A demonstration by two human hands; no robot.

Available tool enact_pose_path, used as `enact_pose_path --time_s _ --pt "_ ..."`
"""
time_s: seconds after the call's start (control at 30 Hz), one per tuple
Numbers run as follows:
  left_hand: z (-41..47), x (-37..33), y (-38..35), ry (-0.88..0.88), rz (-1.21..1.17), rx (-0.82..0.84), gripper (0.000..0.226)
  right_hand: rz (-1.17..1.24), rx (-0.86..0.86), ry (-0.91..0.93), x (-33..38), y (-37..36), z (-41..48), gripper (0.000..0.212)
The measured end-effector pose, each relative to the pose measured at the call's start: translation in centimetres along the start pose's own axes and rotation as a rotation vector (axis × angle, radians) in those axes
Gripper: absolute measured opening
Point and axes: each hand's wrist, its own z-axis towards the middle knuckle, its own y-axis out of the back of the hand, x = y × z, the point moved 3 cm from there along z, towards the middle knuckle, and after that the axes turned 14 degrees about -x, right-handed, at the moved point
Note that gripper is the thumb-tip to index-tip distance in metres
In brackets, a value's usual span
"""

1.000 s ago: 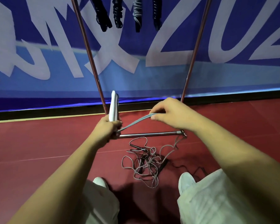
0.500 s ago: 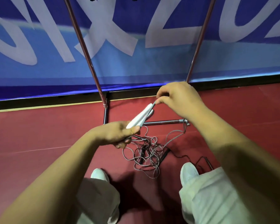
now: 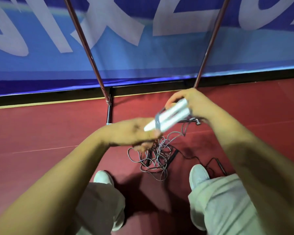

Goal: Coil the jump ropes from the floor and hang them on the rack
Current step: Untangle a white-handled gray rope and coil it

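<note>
Two white jump rope handles lie side by side in the air, blurred by motion. My right hand grips their far ends. My left hand holds their near ends, its fingers curled below them. The handles' grey cord drops into a tangled pile of grey rope on the red floor between my feet. A black jump rope with dark handles lies to the right of the pile. The rack's two slanted metal poles rise ahead from its floor bar; its top is out of view.
A blue banner with large pale letters hangs just behind the rack, down to a black strip at the floor. My white shoes stand either side of the rope pile. Red floor spreads left and right.
My right hand has moved from pinching the cord to gripping the handles' far ends. The handles now lie together between both hands, and the view has tipped downward.
</note>
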Motion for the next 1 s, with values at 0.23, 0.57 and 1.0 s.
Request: enact_pose_path --time_s 0.23,0.57,1.0 --pt "1.4 -0.3 4.1 -0.036 -0.443 -0.584 0.035 0.097 0.169 -0.235 -1.5 -1.6 -0.5 0.018" --pt "0.7 3.7 9.9 0.097 -0.104 -1.025 0.024 -0.157 0.093 -0.039 0.2 -3.2 0.6 0.01" --pt "0.6 6.7 10.2 0.371 0.46 -0.945 0.025 -0.312 0.185 0.22 3.2 -5.3 0.5 0.01"
